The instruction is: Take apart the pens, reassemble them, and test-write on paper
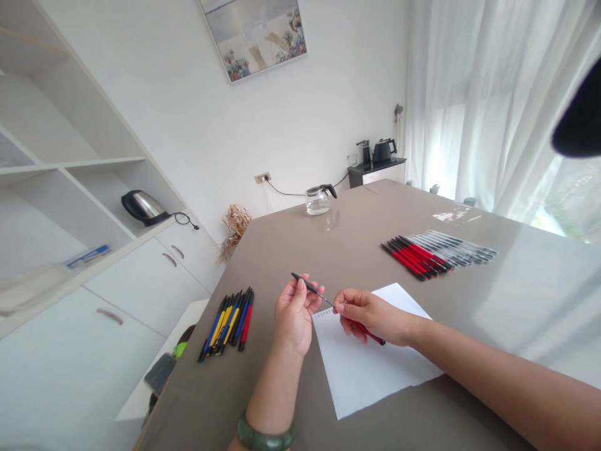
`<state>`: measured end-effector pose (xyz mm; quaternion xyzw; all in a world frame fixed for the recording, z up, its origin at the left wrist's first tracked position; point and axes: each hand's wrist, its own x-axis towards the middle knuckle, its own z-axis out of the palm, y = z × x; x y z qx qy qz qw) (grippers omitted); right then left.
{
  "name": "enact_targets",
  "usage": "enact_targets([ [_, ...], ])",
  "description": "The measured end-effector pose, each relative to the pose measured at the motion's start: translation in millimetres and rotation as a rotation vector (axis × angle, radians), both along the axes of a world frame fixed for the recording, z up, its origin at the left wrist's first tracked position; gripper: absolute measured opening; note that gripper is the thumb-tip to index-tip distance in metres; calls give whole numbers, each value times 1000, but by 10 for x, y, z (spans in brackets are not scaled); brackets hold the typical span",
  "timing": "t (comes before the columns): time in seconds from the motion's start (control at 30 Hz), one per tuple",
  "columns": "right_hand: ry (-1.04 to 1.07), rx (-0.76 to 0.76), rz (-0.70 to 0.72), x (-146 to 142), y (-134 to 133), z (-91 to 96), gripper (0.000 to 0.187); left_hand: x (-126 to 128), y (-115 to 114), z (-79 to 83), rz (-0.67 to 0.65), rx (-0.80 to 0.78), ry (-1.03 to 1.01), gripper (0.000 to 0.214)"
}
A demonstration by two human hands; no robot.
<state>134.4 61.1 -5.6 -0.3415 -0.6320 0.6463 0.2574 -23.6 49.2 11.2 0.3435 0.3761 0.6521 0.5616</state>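
Observation:
My left hand (295, 316) is closed, pinching the black tapered front piece (303, 282) of a ballpoint pen. From that piece a thin refill (327, 301) runs toward my right hand (370, 313). The fingers there are closed around the pen's red barrel (373, 335), whose dark end points down to the right. Both hands are just above a white sheet of paper (370, 382) with a row of small marks along its upper left edge. Where the refill meets the barrel is hidden by my right fingers.
Blue, yellow and red pens (228, 322) lie in a group at left on the brown table (286, 244). Red pens (416, 257) and clear pens (453, 247) lie in rows at right. A glass pot (318, 202) stands at the far edge, near paper scraps (451, 215).

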Motion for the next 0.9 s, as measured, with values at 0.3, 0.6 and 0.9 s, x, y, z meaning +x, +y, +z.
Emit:
enact_targets([
  [0.3,-17,-7,3,8,-10,8,17,-24,-3,17,19,0,-13,24],
  [0.6,33,-17,-20,-22,-16,38,22,-5,-17,-9,-25,41,132,20],
  [0.9,-32,30,-70,-41,-38,106,34,46,-48,-9,-78,72,192,20],
])
